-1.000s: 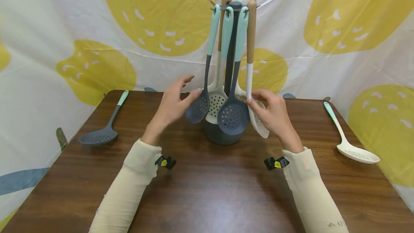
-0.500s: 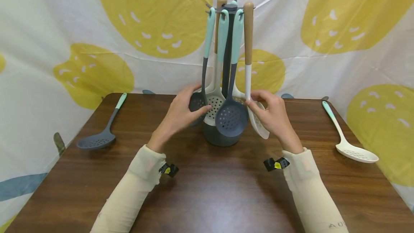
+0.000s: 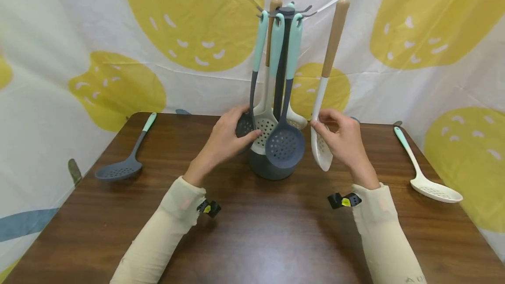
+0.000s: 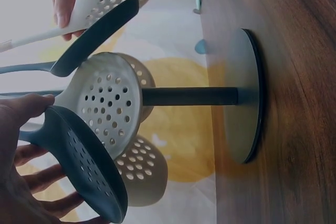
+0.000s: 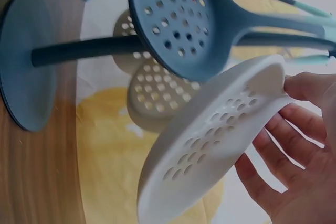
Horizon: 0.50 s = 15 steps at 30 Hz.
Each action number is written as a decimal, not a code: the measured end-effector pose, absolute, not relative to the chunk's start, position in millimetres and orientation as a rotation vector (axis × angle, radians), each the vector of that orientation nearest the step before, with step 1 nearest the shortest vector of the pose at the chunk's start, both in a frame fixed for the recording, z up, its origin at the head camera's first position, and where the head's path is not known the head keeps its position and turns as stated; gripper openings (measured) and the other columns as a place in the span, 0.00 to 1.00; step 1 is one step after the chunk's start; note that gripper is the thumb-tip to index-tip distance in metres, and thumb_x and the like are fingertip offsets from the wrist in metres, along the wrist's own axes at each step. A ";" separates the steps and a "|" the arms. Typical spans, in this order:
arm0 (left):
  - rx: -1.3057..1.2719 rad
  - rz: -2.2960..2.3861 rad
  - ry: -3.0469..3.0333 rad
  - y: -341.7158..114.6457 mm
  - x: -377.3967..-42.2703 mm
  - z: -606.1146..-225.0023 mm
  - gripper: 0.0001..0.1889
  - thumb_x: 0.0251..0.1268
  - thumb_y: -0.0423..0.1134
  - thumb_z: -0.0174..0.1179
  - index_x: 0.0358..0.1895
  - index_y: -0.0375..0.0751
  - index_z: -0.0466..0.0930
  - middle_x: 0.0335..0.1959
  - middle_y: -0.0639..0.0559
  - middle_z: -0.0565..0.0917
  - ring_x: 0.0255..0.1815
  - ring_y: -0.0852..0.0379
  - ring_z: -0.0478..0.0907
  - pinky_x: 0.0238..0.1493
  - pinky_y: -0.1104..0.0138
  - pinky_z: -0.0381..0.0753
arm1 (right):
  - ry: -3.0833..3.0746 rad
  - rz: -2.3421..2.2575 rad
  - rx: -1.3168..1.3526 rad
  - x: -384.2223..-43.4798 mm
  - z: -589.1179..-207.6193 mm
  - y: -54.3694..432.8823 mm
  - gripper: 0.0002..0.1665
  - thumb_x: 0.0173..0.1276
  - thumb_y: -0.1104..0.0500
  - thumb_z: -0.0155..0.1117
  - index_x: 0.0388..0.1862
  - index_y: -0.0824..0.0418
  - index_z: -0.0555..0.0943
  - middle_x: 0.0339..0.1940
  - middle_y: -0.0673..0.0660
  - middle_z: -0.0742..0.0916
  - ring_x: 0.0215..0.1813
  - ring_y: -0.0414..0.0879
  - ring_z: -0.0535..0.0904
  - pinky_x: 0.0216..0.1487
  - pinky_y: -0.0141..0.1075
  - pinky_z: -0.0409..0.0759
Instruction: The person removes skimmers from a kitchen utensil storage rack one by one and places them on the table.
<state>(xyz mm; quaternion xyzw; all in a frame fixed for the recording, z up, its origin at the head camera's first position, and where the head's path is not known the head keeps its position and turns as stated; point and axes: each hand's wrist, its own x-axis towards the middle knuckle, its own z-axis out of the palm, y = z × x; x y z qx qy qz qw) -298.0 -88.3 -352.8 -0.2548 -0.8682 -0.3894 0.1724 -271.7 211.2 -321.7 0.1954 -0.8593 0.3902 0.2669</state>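
White skimmer (image 3: 320, 152): wooden-handled, off the rack, just right of the stand at about 3 o'clock from it; handle leans toward 1 o'clock, bowl hangs above the table, not touching it.
Right hand (image 3: 342, 140): fingers and thumb curled, pinching the white skimmer at the neck just above the bowl; in the right wrist view the fingers (image 5: 294, 129) sit behind the perforated bowl.
Left hand (image 3: 225, 140): at 9 o'clock from the stand, fingers curled round the bowl of a dark skimmer (image 3: 244, 125) hanging on the rack's left side, thumb on its front edge.
Stand (image 3: 272, 168): round dark grey base on the table centre, upright post, hooks at top.
Hanging on stand: front dark skimmer (image 3: 285, 144) with mint handle at 6 o'clock of the post; cream skimmer (image 3: 263, 131) between it and the held dark one; another cream bowl (image 3: 296, 122) behind, toward 1 o'clock.
Table (image 3: 252, 240): dark wood.
Left side: dark skimmer with mint grip (image 3: 118, 171) lying flat near the 9 o'clock edge, well apart from the stand.
Right side: cream skimmer with mint grip (image 3: 435, 186) lying flat near the 3 o'clock edge, well apart from the right hand.
Backdrop (image 3: 434, 21): white cloth with yellow blotches.
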 end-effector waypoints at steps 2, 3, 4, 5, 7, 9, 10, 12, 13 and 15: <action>-0.718 -1.106 -2.470 -88.0 -297.9 -352.7 0.37 0.67 0.51 0.68 0.74 0.40 0.69 0.72 0.41 0.76 0.74 0.41 0.71 0.74 0.43 0.68 | -2.331 1.054 0.490 -270.5 -318.3 218.2 0.12 0.72 0.62 0.68 0.48 0.70 0.86 0.42 0.67 0.90 0.45 0.49 0.88 0.48 0.28 0.84; -0.715 -1.106 -2.473 -87.9 -297.7 -352.4 0.37 0.67 0.51 0.68 0.74 0.39 0.69 0.72 0.41 0.75 0.74 0.41 0.71 0.74 0.43 0.67 | -2.337 1.054 0.470 -269.9 -316.3 222.4 0.13 0.72 0.61 0.68 0.48 0.69 0.86 0.42 0.67 0.90 0.44 0.43 0.87 0.47 0.24 0.81; -0.713 -1.107 -2.475 -87.7 -297.5 -352.1 0.37 0.67 0.52 0.68 0.74 0.39 0.69 0.72 0.41 0.75 0.74 0.41 0.71 0.74 0.43 0.67 | -2.345 1.053 0.451 -269.2 -314.4 227.1 0.13 0.72 0.60 0.68 0.49 0.69 0.85 0.42 0.67 0.90 0.44 0.36 0.85 0.47 0.19 0.79; -0.712 -1.107 -2.477 -87.6 -297.1 -351.5 0.37 0.67 0.52 0.68 0.74 0.39 0.68 0.72 0.40 0.75 0.74 0.40 0.71 0.74 0.42 0.67 | -2.351 1.045 0.430 -268.8 -312.5 232.2 0.14 0.72 0.60 0.68 0.49 0.69 0.85 0.42 0.67 0.90 0.43 0.30 0.82 0.46 0.16 0.76; -0.714 -1.104 -2.478 -87.2 -297.2 -351.0 0.37 0.67 0.52 0.68 0.75 0.38 0.68 0.73 0.40 0.75 0.74 0.40 0.70 0.75 0.42 0.66 | -2.371 1.007 0.379 -267.7 -309.3 243.7 0.15 0.72 0.58 0.68 0.48 0.69 0.85 0.41 0.67 0.90 0.40 0.21 0.77 0.44 0.15 0.74; -0.716 -1.104 -2.479 -86.8 -297.3 -350.4 0.37 0.68 0.52 0.68 0.75 0.38 0.68 0.73 0.40 0.75 0.74 0.40 0.70 0.75 0.42 0.66 | -2.408 0.943 0.314 -267.0 -307.4 256.6 0.15 0.72 0.57 0.69 0.47 0.68 0.85 0.41 0.67 0.90 0.38 0.19 0.76 0.42 0.15 0.73; -0.717 -1.105 -2.479 -86.6 -297.4 -350.3 0.37 0.68 0.52 0.67 0.74 0.38 0.68 0.73 0.40 0.75 0.74 0.40 0.70 0.75 0.43 0.67 | -2.431 0.909 0.276 -266.5 -306.9 263.4 0.15 0.71 0.56 0.69 0.47 0.68 0.86 0.40 0.67 0.90 0.38 0.22 0.77 0.41 0.16 0.73; -0.716 -1.103 -2.480 -86.4 -297.7 -350.8 0.37 0.68 0.51 0.68 0.74 0.38 0.68 0.72 0.40 0.75 0.74 0.40 0.71 0.74 0.43 0.67 | -2.492 0.829 0.180 -265.2 -306.9 278.0 0.16 0.71 0.53 0.69 0.46 0.65 0.86 0.41 0.67 0.91 0.38 0.33 0.83 0.40 0.23 0.73; -0.717 -1.105 -2.481 -86.4 -297.5 -351.0 0.36 0.68 0.51 0.68 0.74 0.38 0.68 0.72 0.40 0.75 0.74 0.40 0.71 0.74 0.43 0.67 | -2.530 0.794 0.127 -264.1 -307.6 285.9 0.17 0.71 0.51 0.68 0.47 0.64 0.86 0.42 0.67 0.91 0.40 0.40 0.85 0.41 0.27 0.73; -0.718 -1.109 -2.480 -86.0 -296.7 -351.5 0.36 0.68 0.51 0.68 0.74 0.38 0.69 0.72 0.40 0.75 0.73 0.40 0.71 0.74 0.43 0.68 | -2.606 0.743 0.027 -262.1 -309.6 301.8 0.20 0.71 0.48 0.68 0.48 0.63 0.87 0.44 0.68 0.91 0.45 0.54 0.86 0.40 0.36 0.74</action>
